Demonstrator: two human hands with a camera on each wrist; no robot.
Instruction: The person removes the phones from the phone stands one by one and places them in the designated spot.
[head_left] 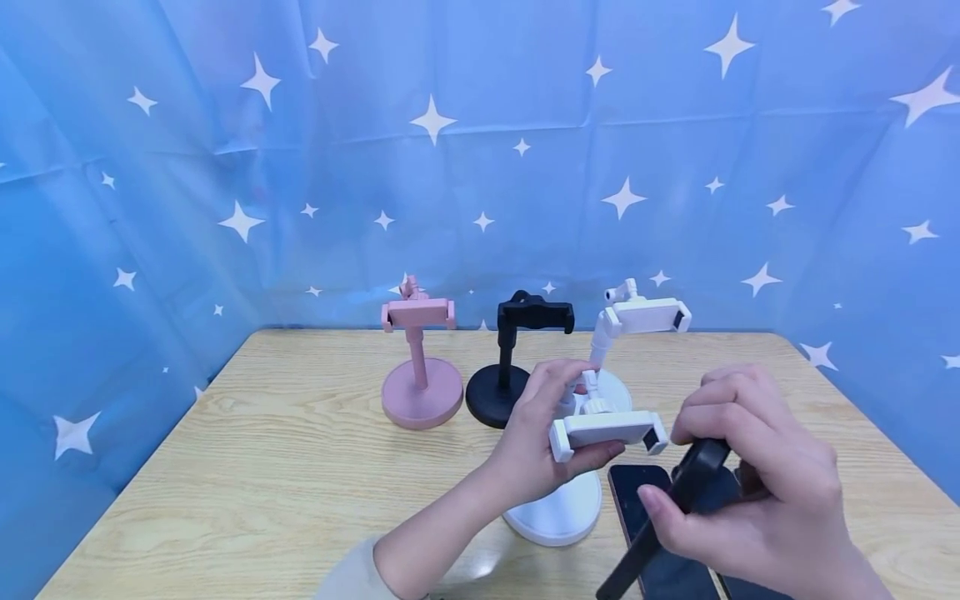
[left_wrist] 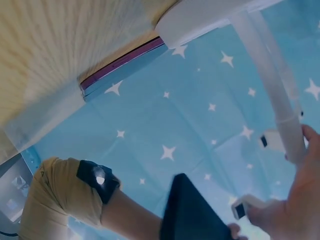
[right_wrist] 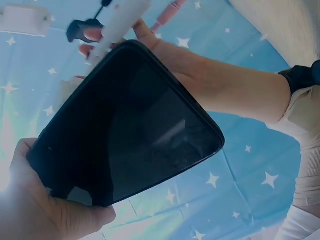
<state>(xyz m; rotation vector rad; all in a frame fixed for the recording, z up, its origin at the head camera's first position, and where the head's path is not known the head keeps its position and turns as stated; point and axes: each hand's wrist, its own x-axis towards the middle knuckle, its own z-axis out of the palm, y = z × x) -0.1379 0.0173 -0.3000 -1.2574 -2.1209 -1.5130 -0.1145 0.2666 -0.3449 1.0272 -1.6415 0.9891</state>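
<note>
In the head view my left hand (head_left: pixel 528 437) grips the upper part of a white phone stand (head_left: pixel 558 512) just below its holder. Its round base is on the table. The left wrist view shows the stand's post (left_wrist: pixel 267 75) with my left fingers around its top. My right hand (head_left: pixel 783 492) holds a black smartphone (head_left: pixel 701 471) by its edges, tilted, close to the right of the stand's holder and apart from it. In the right wrist view the smartphone's dark screen (right_wrist: pixel 135 125) faces the camera, with my right thumb along its lower edge.
Behind stand a pink phone stand (head_left: pixel 422 404), a black phone stand (head_left: pixel 495 396) and another white phone stand (head_left: pixel 647 317). Dark phones lie at the table's front right, one phone (head_left: pixel 675 575) partly under my right hand. A blue star-patterned curtain (head_left: pixel 480 175) hangs behind the wooden table (head_left: pixel 247 492).
</note>
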